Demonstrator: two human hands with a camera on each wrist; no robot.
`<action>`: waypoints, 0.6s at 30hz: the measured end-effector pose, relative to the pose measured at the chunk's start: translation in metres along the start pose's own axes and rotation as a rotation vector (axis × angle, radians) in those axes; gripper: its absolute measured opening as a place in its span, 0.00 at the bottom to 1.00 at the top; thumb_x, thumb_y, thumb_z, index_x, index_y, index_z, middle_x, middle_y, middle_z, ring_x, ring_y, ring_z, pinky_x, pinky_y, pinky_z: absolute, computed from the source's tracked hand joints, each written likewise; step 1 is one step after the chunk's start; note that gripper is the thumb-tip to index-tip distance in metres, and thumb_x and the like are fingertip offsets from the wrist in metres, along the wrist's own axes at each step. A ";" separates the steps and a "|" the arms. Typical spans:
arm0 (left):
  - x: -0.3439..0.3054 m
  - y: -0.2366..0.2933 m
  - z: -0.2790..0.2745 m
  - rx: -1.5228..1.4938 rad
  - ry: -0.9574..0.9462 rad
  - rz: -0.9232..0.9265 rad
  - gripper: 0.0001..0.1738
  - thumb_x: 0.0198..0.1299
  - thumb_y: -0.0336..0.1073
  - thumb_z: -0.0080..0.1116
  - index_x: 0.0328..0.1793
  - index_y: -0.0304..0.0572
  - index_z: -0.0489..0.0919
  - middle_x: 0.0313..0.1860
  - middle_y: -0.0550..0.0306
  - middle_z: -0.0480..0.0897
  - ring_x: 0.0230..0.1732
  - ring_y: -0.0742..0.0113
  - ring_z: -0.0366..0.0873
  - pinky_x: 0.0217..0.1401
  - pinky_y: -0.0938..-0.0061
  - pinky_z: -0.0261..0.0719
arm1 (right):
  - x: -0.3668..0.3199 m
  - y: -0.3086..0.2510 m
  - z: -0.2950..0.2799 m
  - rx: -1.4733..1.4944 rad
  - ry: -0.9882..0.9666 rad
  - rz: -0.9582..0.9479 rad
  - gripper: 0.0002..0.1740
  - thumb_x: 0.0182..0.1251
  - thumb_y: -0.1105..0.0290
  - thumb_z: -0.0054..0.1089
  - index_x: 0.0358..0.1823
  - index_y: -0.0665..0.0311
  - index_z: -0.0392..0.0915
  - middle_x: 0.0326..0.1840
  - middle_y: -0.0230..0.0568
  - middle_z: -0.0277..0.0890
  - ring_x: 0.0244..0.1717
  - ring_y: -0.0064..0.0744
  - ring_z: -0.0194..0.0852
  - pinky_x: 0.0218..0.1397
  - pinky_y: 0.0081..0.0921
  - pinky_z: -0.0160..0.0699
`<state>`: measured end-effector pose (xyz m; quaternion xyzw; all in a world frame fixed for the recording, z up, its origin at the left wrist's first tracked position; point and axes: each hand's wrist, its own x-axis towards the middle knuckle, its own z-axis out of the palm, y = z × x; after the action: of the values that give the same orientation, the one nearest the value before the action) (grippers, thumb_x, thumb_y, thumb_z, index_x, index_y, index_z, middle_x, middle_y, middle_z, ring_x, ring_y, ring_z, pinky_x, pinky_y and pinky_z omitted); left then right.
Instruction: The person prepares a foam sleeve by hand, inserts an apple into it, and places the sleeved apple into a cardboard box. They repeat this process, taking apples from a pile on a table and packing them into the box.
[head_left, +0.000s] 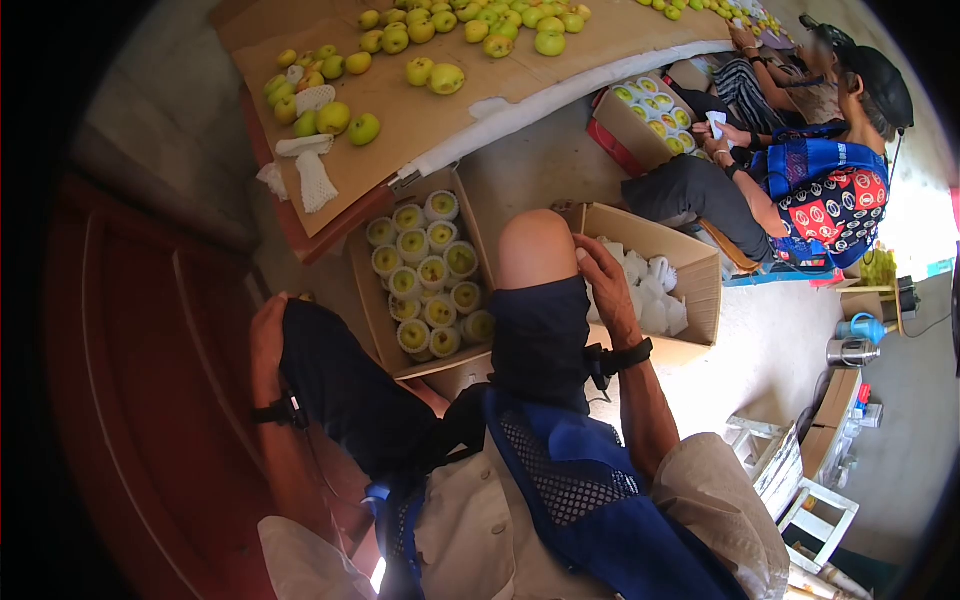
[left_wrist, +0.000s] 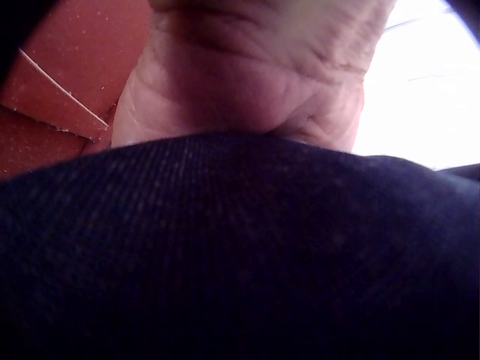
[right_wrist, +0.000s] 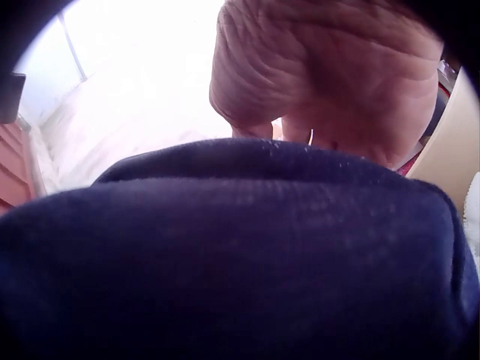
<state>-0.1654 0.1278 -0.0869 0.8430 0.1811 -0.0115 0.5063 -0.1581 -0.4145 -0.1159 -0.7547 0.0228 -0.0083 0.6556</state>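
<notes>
My left hand [head_left: 268, 338] rests on the outer side of my left knee, against the dark shorts [head_left: 335, 370]; its fingers are mostly hidden. On the other side, my right hand [head_left: 612, 295] rests along my bare right knee [head_left: 538, 245] with loosely bent fingers. Both palms, the left palm [left_wrist: 247, 82] and the right palm [right_wrist: 330, 82], show over dark cloth in the wrist views. Neither hand holds anything. Between and beyond my knees stands a carton [head_left: 468, 205] filled with apples in white foam nets [head_left: 432, 270]. Another carton [head_left: 700, 285] with white foam nets [head_left: 650, 290] stands by my right hand.
A cardboard-covered table [head_left: 540, 85] ahead carries many loose yellow-green apples [head_left: 446, 79] and a few foam nets [head_left: 318, 182]. At the right, a seated person [head_left: 830, 200] handles something white over a carton of netted apples [head_left: 655, 115]. A red door [head_left: 130, 400] lies left; white stools [head_left: 815, 515] stand lower right.
</notes>
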 end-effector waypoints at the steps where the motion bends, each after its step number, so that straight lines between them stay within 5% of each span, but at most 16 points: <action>1: 0.001 -0.001 0.000 0.000 0.001 0.000 0.23 0.76 0.47 0.50 0.48 0.32 0.86 0.40 0.60 0.84 0.43 0.73 0.78 0.53 0.75 0.75 | 0.000 -0.001 0.000 -0.015 -0.005 -0.002 0.28 0.79 0.53 0.55 0.69 0.65 0.75 0.63 0.38 0.79 0.63 0.30 0.73 0.68 0.27 0.68; 11: 0.002 -0.001 0.000 -0.016 -0.010 -0.021 0.23 0.75 0.47 0.51 0.49 0.33 0.86 0.39 0.60 0.85 0.43 0.73 0.78 0.53 0.75 0.75 | 0.001 -0.005 -0.003 -0.092 -0.018 0.047 0.28 0.78 0.54 0.54 0.67 0.71 0.75 0.63 0.48 0.80 0.66 0.37 0.75 0.72 0.31 0.68; 18: 0.001 0.000 0.000 -0.006 0.002 -0.018 0.23 0.75 0.47 0.51 0.50 0.33 0.86 0.40 0.61 0.85 0.44 0.73 0.78 0.53 0.75 0.74 | 0.005 0.002 0.000 0.070 -0.011 -0.013 0.26 0.79 0.57 0.57 0.68 0.69 0.76 0.62 0.39 0.79 0.62 0.29 0.74 0.66 0.26 0.70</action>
<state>-0.1648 0.1282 -0.0870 0.8400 0.1892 -0.0147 0.5084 -0.1531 -0.4147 -0.1180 -0.7316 0.0138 -0.0090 0.6815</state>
